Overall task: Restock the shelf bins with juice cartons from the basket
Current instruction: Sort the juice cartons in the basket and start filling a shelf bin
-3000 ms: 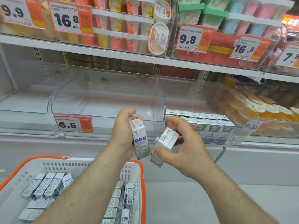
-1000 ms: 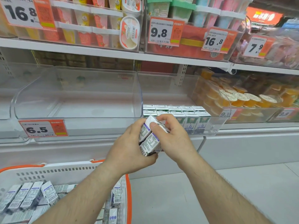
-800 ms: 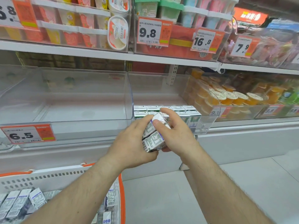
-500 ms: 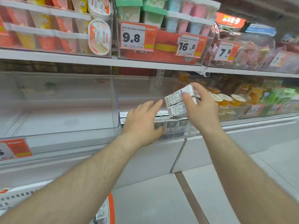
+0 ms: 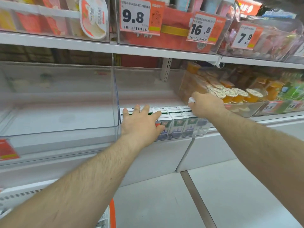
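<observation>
Juice cartons (image 5: pixel 178 120) fill bin front; right hand (image 5: pixel 206 105) grips carton (image 5: pixel 191 100) at 2 o'clock, seat it upright behind row; left hand (image 5: pixel 141 123) flat, fingers straight, steadying.

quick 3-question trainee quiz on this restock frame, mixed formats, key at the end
1. True or false: the left hand lies flat, fingers straight, on the cartons in the bin.
2. What stands in the bin right of the cartons? A) orange jelly cups B) bottles C) bread
3. Fill in: the price tag straight above the carton bin reads ___.

Key
1. True.
2. A: the orange jelly cups fill that bin; the right hand, reaching in at the cartons' right end, shows a bit of white carton at its fingers.
3. 9.8, on the price tag.
</observation>
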### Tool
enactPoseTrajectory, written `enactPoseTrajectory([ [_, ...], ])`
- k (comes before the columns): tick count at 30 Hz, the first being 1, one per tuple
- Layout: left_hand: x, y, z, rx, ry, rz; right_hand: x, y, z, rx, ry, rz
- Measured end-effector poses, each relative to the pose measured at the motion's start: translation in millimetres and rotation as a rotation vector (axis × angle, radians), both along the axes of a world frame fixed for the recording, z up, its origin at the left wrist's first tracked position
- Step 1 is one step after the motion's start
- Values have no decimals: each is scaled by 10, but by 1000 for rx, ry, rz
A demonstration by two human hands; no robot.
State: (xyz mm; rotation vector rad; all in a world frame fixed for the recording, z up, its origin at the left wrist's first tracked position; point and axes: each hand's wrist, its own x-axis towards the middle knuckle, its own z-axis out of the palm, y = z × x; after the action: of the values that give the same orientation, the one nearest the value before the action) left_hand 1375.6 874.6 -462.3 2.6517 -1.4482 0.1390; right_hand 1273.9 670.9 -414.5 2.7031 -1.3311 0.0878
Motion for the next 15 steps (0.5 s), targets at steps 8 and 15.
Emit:
enactPoseTrajectory([
  [8, 2, -40, -34, -4, 4, 24, 202, -11, 350, 229, 349, -11],
  [15, -13, -23, -41, -20, -12, 10, 295, 99, 446, 262, 566, -45],
])
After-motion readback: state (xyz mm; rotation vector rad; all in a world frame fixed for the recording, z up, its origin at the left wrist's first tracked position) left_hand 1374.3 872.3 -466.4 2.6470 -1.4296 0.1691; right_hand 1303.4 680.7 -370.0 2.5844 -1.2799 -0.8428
